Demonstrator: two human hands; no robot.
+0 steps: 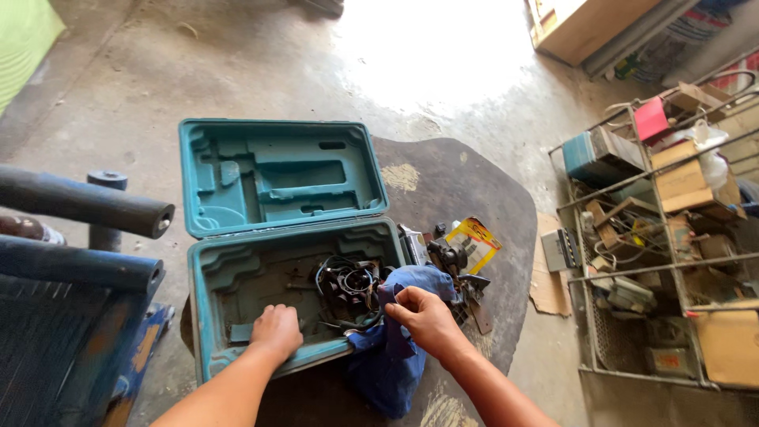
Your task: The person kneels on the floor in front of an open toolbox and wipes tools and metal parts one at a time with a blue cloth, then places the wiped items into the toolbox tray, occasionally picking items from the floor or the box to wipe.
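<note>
A blue cloth (pixel 395 348), draped over the front edge of an open teal tool case (pixel 237 273), is pinched by the right hand (pixel 423 316); the left hand (pixel 277 330) is rested flat inside. A coiled black cord (pixel 348 289) is already stowed.

Looks like a workshop or repair yard to me. Sunlight is hitting a bare, stained concrete floor (pixel 261 63), and a teal moulded power-tool case (pixel 277 229) is sitting open on a dark worn board (pixel 466 198) laid on the ground. A wire rack (pixel 656 261) on the right is overflowing with cardboard boxes, wood offcuts and old electrical bits. Blue-painted metal tubing (pixel 79 205) is sticking in from the left, like some cart or machine frame.
</note>
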